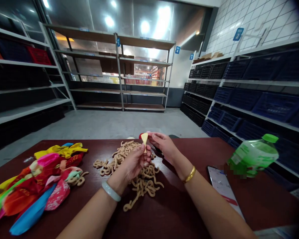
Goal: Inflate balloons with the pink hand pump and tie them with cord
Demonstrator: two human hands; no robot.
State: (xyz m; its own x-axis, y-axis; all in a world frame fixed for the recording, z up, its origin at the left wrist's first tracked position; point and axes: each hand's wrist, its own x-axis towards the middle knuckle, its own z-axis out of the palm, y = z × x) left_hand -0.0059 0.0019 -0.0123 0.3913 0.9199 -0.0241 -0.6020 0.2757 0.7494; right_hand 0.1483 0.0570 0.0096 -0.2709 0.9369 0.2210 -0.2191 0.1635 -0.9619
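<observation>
My left hand [139,158], a pale bangle on its wrist, pinches the narrow end of a pale yellow, flared piece [145,137] that looks like a limp balloon. Just right of it, my right hand [163,143] has its fingers stretched toward the yellow piece; whether they touch it I cannot tell. A gold bangle sits on that wrist. Below both hands lies a heap of beige, curly, worm-like strands [126,151], partly covered by my left hand. On the table's left is a pile of colourful limp balloons [37,179], with a small beige coil [77,179] at its edge.
A phone [223,189] with its screen lit lies on the dark red table [184,205], right of my right forearm. Beyond it stands a green-capped bottle [255,154]. Metal shelves [119,66] rise at the back, and racks of dark crates [276,104] line the right.
</observation>
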